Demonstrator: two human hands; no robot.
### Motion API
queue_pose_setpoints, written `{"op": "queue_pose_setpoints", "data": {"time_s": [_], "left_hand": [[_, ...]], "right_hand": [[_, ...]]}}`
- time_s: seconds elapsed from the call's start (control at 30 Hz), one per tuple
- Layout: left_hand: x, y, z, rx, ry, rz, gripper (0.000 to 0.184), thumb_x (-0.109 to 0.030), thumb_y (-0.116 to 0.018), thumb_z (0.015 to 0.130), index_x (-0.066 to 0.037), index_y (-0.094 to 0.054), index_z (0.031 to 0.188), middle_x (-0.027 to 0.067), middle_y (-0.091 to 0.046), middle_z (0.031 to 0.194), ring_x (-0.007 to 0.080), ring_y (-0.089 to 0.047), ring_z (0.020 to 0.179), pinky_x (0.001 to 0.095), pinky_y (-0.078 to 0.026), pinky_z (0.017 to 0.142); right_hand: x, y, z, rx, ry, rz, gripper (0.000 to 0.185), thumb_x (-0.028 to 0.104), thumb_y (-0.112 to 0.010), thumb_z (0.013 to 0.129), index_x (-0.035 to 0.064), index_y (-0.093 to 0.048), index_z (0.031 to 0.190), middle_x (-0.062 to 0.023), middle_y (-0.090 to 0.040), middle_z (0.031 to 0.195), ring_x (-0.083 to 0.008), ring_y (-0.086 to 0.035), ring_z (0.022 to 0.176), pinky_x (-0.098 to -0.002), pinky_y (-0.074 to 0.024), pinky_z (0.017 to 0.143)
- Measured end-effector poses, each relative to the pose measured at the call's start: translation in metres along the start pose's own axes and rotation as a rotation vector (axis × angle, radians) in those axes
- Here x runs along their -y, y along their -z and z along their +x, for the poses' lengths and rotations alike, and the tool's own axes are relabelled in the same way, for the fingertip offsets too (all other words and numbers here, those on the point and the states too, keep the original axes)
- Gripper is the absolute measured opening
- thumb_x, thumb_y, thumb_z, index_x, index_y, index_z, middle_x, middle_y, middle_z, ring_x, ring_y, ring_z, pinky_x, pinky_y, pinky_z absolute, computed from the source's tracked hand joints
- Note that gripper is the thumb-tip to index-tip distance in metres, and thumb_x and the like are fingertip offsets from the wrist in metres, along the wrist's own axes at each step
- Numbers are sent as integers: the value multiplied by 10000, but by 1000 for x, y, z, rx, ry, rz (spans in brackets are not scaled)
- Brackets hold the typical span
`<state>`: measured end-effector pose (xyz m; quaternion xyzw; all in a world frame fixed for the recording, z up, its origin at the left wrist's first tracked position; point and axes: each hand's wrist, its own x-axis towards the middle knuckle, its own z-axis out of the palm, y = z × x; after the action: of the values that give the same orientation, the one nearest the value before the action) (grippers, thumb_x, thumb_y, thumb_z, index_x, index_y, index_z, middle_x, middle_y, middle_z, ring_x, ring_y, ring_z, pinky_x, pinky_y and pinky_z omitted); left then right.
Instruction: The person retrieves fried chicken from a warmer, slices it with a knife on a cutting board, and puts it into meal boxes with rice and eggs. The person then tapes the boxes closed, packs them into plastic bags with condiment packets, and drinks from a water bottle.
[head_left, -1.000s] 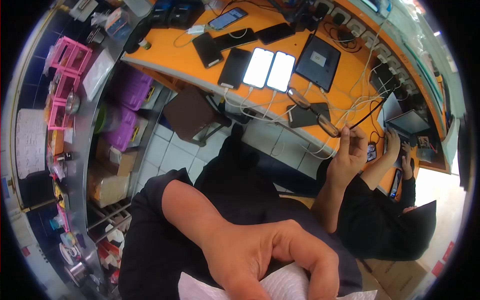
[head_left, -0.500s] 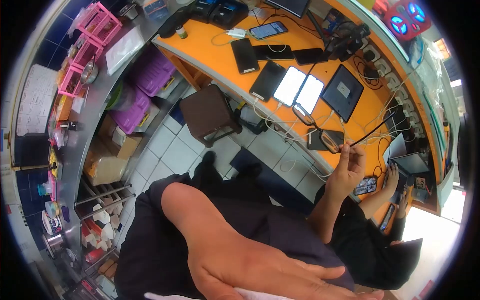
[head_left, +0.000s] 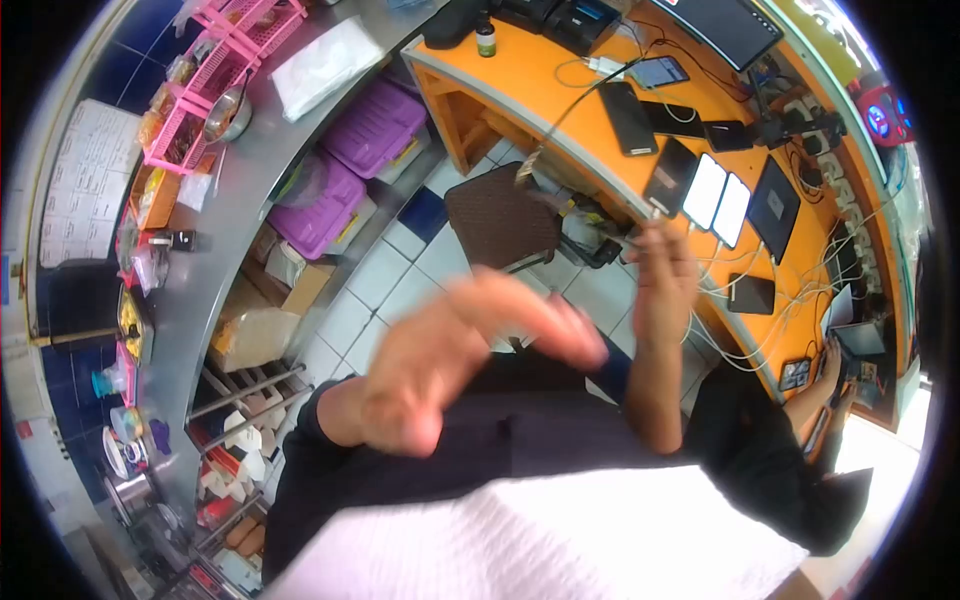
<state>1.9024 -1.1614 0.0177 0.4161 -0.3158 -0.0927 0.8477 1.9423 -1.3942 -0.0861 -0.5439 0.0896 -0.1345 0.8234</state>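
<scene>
Fingers spread and blurred by motion, my left hand [head_left: 470, 360] hangs over my lap with nothing seen between the fingers. A white textured paper or cloth [head_left: 570, 540] fills the bottom of the view, below that hand. On the right, my raised right hand [head_left: 663, 275] pinches a pair of glasses [head_left: 527, 168] at one side. The glasses appear nearly edge-on, their lenses hard to make out, with one thin dark arm reaching up over the orange desk [head_left: 530, 90].
Phones [head_left: 704, 190], a tablet [head_left: 773, 208] and tangled cables lie on the desk. A brown stool [head_left: 500, 215] stands beneath. Left are a metal counter [head_left: 240, 180], pink baskets [head_left: 215, 75] and purple bins [head_left: 375, 130]. Another person's dark sleeve [head_left: 750, 450] is at right.
My left hand has lifted off the white material and moved up. The white material now covers more of the bottom. The glasses have turned and swung left in my right hand. The view has shifted.
</scene>
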Motion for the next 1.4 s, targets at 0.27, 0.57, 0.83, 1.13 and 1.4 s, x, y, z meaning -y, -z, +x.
{"op": "queue_pose_setpoints", "data": {"time_s": [0.27,0.57,0.83,1.13,1.4], "left_hand": [[-2,134,-37,-618,-43,280,766,-535,-450,884,8,-299,1402,226,-397,1383,286,-368,1311,429,-232,1094],[-4,51,-20,801,503,-938,840,-484,-405,951,154,-118,1415,293,-68,1519,383,-60,1430,440,-81,1144],[101,81,-23,85,321,-399,406,-79,-330,869,91,-468,1211,331,-424,1304,384,-493,1169,424,-428,942],[306,128,-152,-442,807,-97,306,113,-302,704,41,-584,801,121,-556,962,172,-575,873,271,-451,786],[378,155,-222,-579,691,83,254,-216,-570,800,-26,-485,654,71,-474,680,132,-447,568,233,-339,502]], "right_hand": [[-103,-85,-43,226,-650,195,139,81,-600,905,2,-600,1020,-71,-628,1014,-124,-584,806,-276,-491,695],[-110,-35,-46,105,-616,39,157,99,-600,911,-9,-594,1025,-47,-596,899,-117,-566,777,-265,-479,697],[-261,74,15,103,-620,-146,210,112,-624,900,-42,-611,1042,-61,-623,841,-136,-590,707,-268,-492,672],[-531,142,111,155,-649,-183,250,112,-669,871,-65,-640,1044,-100,-651,816,-159,-639,688,-268,-547,656],[-510,175,134,-175,206,-925,458,237,-782,777,-42,-587,1083,-89,-530,875,-133,-555,664,-262,-468,571]]}}
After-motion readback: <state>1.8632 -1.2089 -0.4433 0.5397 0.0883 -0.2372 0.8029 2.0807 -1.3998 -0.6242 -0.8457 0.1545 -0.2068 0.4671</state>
